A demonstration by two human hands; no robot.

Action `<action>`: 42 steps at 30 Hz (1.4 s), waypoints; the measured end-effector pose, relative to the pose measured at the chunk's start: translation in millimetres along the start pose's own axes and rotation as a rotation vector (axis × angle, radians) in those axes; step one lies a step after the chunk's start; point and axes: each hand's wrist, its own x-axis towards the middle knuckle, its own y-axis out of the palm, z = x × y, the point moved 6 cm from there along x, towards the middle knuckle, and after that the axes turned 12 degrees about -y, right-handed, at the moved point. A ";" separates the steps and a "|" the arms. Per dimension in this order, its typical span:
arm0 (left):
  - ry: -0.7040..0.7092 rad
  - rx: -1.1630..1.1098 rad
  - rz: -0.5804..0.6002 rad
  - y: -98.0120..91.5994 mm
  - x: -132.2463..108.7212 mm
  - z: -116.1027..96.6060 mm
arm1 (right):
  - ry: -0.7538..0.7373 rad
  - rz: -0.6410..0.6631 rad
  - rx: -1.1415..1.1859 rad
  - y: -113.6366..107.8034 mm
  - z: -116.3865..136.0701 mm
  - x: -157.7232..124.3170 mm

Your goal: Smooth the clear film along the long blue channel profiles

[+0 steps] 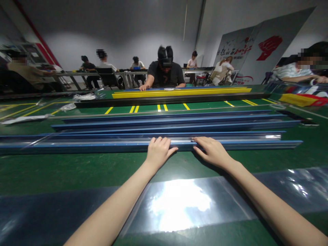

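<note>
A long blue channel strip (102,147) lies crosswise on the green table, with clear plastic film along part of it. My left hand (159,150) rests over its near edge, fingers on top and thumb out to the right, gripping the rim. To the right, my right hand (210,149) touches the same strip with its fingertips, thumb apart below the edge. A small dark spot shows at its fingertips. More blue strips (176,127) lie just beyond, parallel to it.
A wide clear plastic sheet (189,205) lies under my forearms. Farther off are a black strip (179,99), a yellow strip (181,92), crumpled plastic (84,97) and a dark flat object (299,119). A person (166,73) sits opposite; others sit behind.
</note>
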 end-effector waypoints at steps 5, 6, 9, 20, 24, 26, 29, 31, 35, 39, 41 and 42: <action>0.002 -0.012 -0.001 0.8 0.1 0.7 | -0.008 -0.011 -0.003 -0.2 1.0 0.0; 0.002 -0.014 -0.003 0.9 0.2 0.8 | -0.009 -0.014 -0.005 -0.6 1.4 0.1; 0.002 -0.020 -0.007 0.9 0.3 1.0 | -0.005 -0.017 -0.011 -1.6 2.2 0.4; -0.004 -0.023 0.007 1.5 0.5 1.1 | -0.004 -0.012 -0.027 -0.5 2.6 0.6; -0.007 -0.027 0.011 1.8 0.4 1.4 | 0.000 -0.005 -0.032 0.5 2.5 0.4; -0.011 -0.029 0.014 2.0 0.3 1.7 | 0.000 -0.002 -0.034 0.8 2.6 0.4; -0.015 -0.028 0.019 2.3 0.2 2.0 | 0.000 -0.004 -0.035 0.7 2.7 0.3; -0.018 -0.024 0.020 2.4 0.0 2.0 | -0.002 -0.007 -0.036 0.4 2.9 0.2; -0.021 -0.017 0.029 3.2 -0.3 1.8 | 0.001 -0.001 -0.042 0.3 2.8 0.1; -0.018 -0.042 0.035 3.5 -0.1 2.1 | 0.000 0.010 -0.038 0.7 3.0 0.1; -0.015 -0.064 0.033 3.5 0.0 2.3 | 0.002 0.008 -0.035 0.6 2.9 0.1; -0.014 -0.072 0.033 3.7 0.0 2.4 | 0.004 0.006 -0.034 0.5 2.9 0.0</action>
